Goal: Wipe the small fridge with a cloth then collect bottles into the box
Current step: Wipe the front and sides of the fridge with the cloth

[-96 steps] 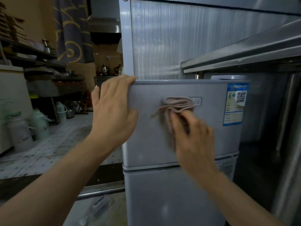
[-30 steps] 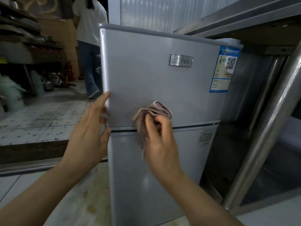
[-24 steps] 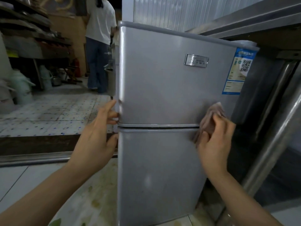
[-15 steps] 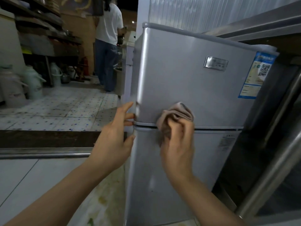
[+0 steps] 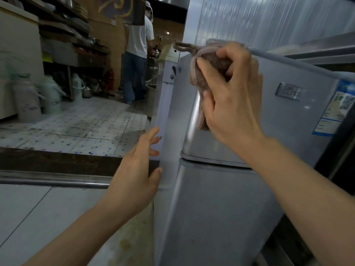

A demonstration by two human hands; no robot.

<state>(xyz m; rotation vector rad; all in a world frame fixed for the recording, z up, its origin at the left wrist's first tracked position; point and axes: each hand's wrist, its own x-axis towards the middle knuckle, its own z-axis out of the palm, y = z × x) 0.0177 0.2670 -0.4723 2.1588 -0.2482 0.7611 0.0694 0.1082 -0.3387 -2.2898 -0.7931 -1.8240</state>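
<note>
Right hand [image 5: 232, 104] grip around bunched cloth [image 5: 211, 64] at fridge [image 5: 221, 208] top corner; left hand [image 5: 134, 181] slack-fingered.

The small fridge [image 5: 240, 198] stands near on the right, its upper door [image 5: 288, 121] above its lower door, with a badge [image 5: 289, 91] and, right of that, a label [image 5: 334, 110] on the upper door; the right hand [image 5: 228, 96] holds the cloth [image 5: 206, 73] against the upper door's top left corner, and the left hand [image 5: 138, 173] lies below it at the fridge's left side, beside the seam between the doors. Behind the fridge rises a ribbed wall panel [image 5: 259, 22]. Far left, flasks [image 5: 38, 96] stand on the tiled floor [image 5: 76, 129] before shelves [image 5: 63, 35], and right of them a person [image 5: 136, 60] stands far off.
</note>
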